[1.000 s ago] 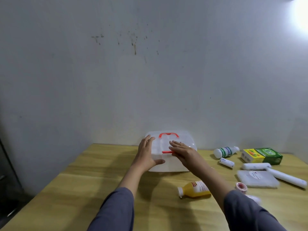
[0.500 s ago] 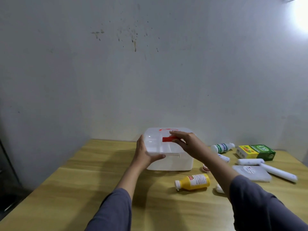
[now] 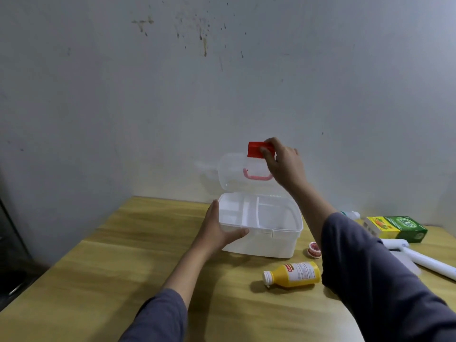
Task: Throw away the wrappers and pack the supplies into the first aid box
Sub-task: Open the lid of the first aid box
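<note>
Clear plastic lid (image 3: 233,172) upright, red latch (image 3: 255,149) on top pinched by right hand (image 3: 286,166); straight-fingered left hand (image 3: 214,233) braces white plastic box (image 3: 271,245), lengthwise left-right.

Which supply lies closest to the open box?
The small red-and-white roll, just right of the box; the yellow bottle and green carton lie farther off.

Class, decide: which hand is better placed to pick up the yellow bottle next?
Probably the right hand: the yellow bottle lies on its side of the box, which the left hand braces. It must first release the red latch.
</note>
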Demonstrator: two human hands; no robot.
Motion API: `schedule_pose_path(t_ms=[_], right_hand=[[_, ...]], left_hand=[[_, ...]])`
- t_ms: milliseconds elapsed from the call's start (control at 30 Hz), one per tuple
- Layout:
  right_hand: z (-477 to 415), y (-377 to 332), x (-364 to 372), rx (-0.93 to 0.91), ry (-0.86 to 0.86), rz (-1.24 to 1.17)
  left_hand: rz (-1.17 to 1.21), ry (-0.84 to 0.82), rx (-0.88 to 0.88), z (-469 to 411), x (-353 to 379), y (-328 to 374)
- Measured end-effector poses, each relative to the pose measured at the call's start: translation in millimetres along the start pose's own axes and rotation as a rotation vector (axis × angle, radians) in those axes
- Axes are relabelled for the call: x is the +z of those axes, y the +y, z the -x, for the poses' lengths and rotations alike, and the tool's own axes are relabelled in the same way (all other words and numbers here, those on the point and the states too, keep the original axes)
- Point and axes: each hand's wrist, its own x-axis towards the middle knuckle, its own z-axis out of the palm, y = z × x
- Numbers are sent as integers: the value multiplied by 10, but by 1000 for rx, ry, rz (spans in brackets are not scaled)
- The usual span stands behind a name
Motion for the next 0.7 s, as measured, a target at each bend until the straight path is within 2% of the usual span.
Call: schedule_pose_path(t_ms=[100,167,333,500,600,700], right_hand=[[-105,66,56,43,124,127],[-145,191,106,113,139,132],[-79,529,211,209,167,-224],[34,789,326,471,242,-625],[174,937,412,560,172,-715],[295,1098,469,605,114,-731]], left_hand=[[33,-6,25,10,-6,-8],[26,-3,23,7,-13,-16],[7,-1,-15,-10,1,-66],[20,20,-27,1,17,-28],[16,29,-1,19,-21,18],[-1,-39,-13,-10,-15,64]])
